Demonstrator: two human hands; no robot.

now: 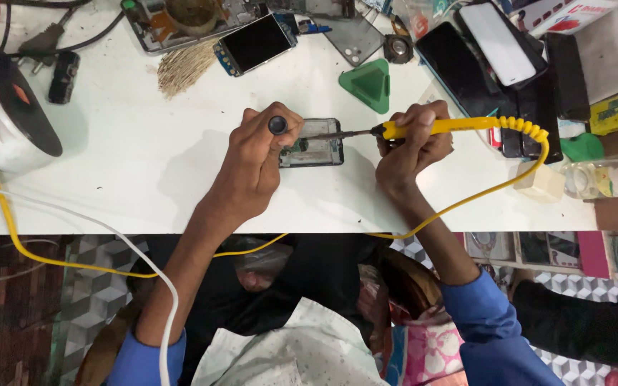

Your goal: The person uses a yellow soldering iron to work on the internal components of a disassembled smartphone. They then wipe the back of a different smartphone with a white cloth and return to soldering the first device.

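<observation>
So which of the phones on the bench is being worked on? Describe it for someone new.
On the white table, look midway between the two hands. There lies a small opened phone, dark-framed with its green circuit board bared, the yellow-handled soldering iron tipped onto it. The other phones sit along the far edge, untouched.

Soldering iron [438, 127]: glossy yellow plastic handle, metal tip beyond fingers. Table [144, 164]: smooth matt white. Triangular pick [368, 84]: green plastic.

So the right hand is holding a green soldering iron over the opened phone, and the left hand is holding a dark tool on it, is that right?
Not quite: the soldering iron in the right hand is yellow, not green, as the head view shows. The rest holds: its tip reaches over the opened phone, and the left hand holds a dark tool on it.
</observation>
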